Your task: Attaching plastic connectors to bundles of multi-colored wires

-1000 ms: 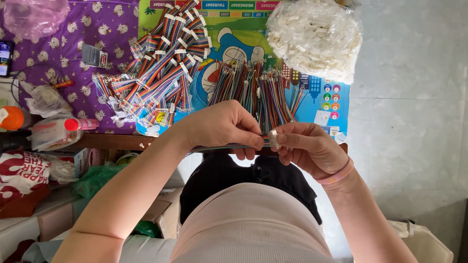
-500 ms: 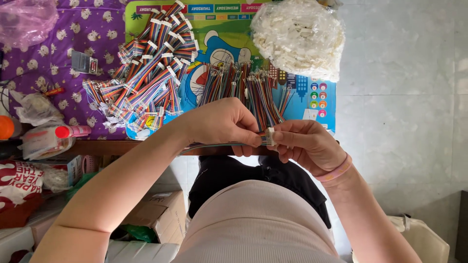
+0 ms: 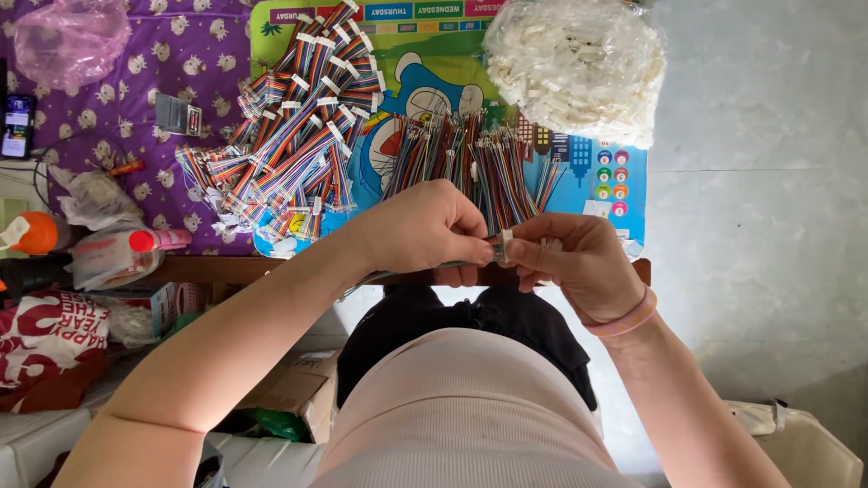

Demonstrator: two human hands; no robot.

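Observation:
My left hand (image 3: 432, 226) pinches a flat multicoloured ribbon cable (image 3: 411, 268) near its end, the rest trailing down to the left. My right hand (image 3: 579, 262) pinches a small white plastic connector (image 3: 507, 241) right at the cable's tip, fingertips of both hands almost touching. Both hands hover over the near edge of a small table with a colourful cartoon top (image 3: 434, 86). Just beyond the hands lies a row of loose coloured cables (image 3: 470, 163).
A heap of finished ribbon cables with white connectors (image 3: 294, 136) lies at the left of the table. A clear bag of white connectors (image 3: 579, 68) sits at the far right. Purple patterned cloth (image 3: 108, 99), a phone (image 3: 16, 126), bottles and bags lie to the left.
The hands have stayed together at the cable end, with small finger shifts on the connector. The camera view has drifted slightly.

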